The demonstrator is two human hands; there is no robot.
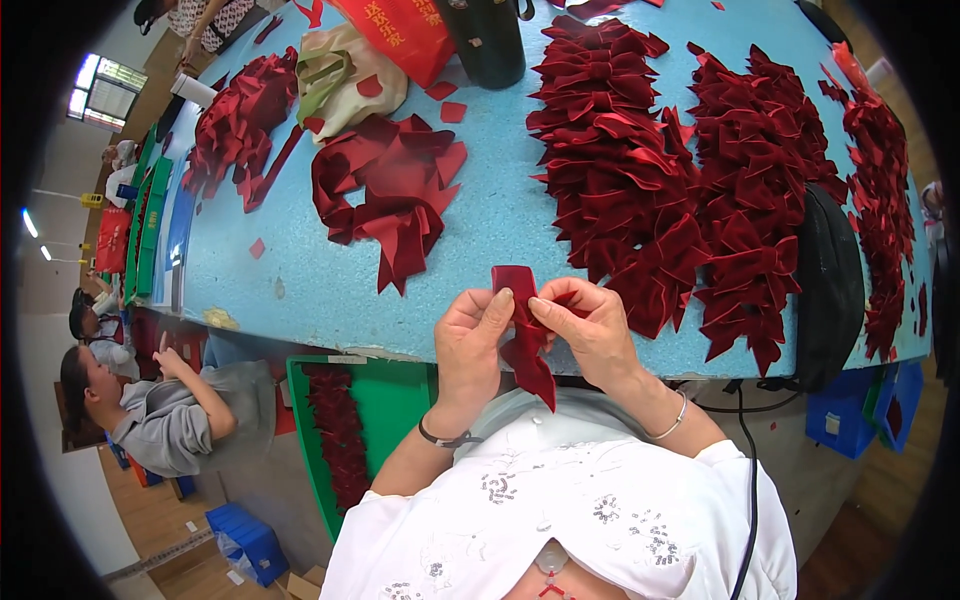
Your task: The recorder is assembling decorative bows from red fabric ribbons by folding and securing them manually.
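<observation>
Between my two hands, over the table's near edge, is a dark red velvet ribbon [528, 372] with a looped upper part and a pointed tail hanging down. My left hand [472, 335] is closed on it, thumb pressed on its front. My right hand [588, 325] pinches its other side, fingertips close to the left thumb. Beyond my hands to the left lies a loose heap of cut red ribbon strips [385, 185]. Long stacked rows of finished velvet bows [610, 150] lie to the right, with another bow row [755, 190] beside them.
The blue table [490, 180] also bears more ribbon [240, 125], a cloth bag [350, 75], a red bag [400, 35], a dark bottle [482, 40] and a black case [832, 290]. A green tray [400, 400] with bows sits below at left, near a seated person [170, 420].
</observation>
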